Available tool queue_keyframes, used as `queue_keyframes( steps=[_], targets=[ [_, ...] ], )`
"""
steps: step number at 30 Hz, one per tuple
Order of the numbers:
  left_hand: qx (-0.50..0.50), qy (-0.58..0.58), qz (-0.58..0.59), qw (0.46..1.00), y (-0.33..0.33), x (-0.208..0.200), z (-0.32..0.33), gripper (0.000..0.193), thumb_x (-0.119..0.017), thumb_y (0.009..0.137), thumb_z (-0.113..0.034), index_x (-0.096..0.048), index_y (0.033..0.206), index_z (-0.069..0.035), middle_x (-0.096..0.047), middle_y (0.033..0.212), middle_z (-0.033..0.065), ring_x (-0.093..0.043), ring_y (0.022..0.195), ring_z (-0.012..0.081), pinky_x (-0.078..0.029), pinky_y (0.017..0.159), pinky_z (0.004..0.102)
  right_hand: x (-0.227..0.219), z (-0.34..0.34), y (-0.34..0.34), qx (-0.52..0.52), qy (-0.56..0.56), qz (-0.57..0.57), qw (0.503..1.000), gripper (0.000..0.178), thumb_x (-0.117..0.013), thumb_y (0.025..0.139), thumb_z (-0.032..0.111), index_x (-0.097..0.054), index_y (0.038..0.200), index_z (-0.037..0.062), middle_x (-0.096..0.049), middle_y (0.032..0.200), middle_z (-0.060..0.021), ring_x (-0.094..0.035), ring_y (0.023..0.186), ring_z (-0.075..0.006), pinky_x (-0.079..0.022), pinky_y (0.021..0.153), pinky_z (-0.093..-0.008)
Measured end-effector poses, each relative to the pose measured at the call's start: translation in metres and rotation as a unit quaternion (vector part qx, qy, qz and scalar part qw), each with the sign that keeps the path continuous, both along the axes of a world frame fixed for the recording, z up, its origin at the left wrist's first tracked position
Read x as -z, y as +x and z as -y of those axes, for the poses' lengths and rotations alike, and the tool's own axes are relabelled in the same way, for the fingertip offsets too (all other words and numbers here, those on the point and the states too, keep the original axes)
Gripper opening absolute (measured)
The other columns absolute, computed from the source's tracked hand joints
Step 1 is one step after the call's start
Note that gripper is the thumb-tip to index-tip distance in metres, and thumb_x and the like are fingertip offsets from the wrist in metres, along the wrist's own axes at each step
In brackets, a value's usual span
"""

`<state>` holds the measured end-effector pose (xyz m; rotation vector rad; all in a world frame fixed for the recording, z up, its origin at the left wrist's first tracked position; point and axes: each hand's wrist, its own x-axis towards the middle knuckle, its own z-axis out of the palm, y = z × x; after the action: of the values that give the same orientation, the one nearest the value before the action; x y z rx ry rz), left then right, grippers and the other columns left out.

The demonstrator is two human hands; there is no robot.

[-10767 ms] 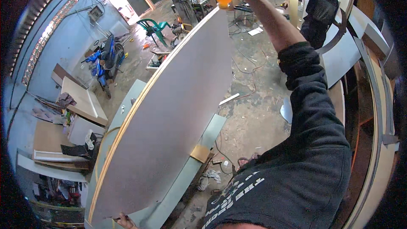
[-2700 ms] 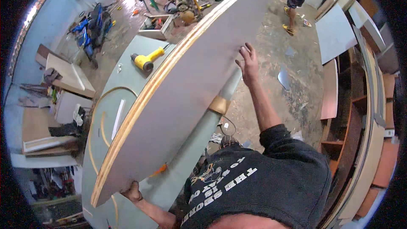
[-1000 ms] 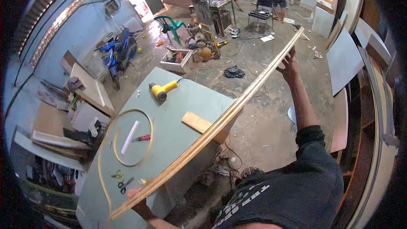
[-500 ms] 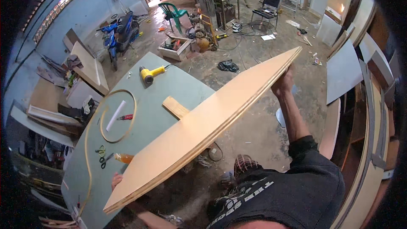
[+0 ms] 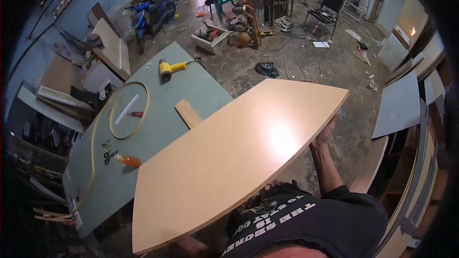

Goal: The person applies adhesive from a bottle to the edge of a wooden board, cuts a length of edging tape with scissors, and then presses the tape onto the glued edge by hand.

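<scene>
One big tan board (image 5: 229, 157) fills the middle of the frame, lying almost flat with its wide face up. We hold it from below: our right hand (image 5: 326, 134) grips its right edge, fingers curled under. Our left hand is hidden beneath it, so we cannot tell its grip. Behind, upper left, a green table (image 5: 201, 91) carries a yellow heat gun (image 5: 170, 68).

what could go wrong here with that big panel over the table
Right hand grips only the panel at its far edge, and the left hand is hidden beneath it, so it could tip or slip. The wood block lies partly under the panel's edge and might make it rock if set down. Lowering toward the table might knock the orange bottle.
</scene>
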<state>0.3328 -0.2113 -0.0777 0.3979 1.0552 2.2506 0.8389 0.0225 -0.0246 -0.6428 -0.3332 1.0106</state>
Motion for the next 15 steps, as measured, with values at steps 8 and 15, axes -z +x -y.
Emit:
queue_keyframes(
  steps=[8,15],
  targets=[
    [-0.001,0.054,0.137,0.989,0.063,0.034,0.033,0.052,-0.057,0.091,-0.039,-0.047,0.131,-0.006,-0.049,0.132,0.0118,-0.044,0.122,0.0264,-0.031,0.107,0.0494,0.018,0.024,0.058,-0.207,-0.005,-0.018,0.978,0.075,-0.054,0.089,0.059,-0.042,0.136,0.0018,-0.054,0.127,-0.0132,-0.052,0.117,-0.0284,-0.045,0.097,-0.0437],
    [0.070,0.306,0.225,0.923,0.104,0.036,0.095,0.059,-0.056,0.092,-0.043,-0.044,0.137,-0.007,-0.045,0.140,0.0116,-0.040,0.129,0.0269,-0.029,0.109,0.0509,0.048,0.022,0.094,-0.267,-0.139,0.025,0.953,0.038,-0.053,0.090,0.032,-0.058,0.112,0.0018,-0.062,0.110,-0.0118,-0.058,0.106,-0.0289,-0.046,0.095,-0.0431]
  ],
)
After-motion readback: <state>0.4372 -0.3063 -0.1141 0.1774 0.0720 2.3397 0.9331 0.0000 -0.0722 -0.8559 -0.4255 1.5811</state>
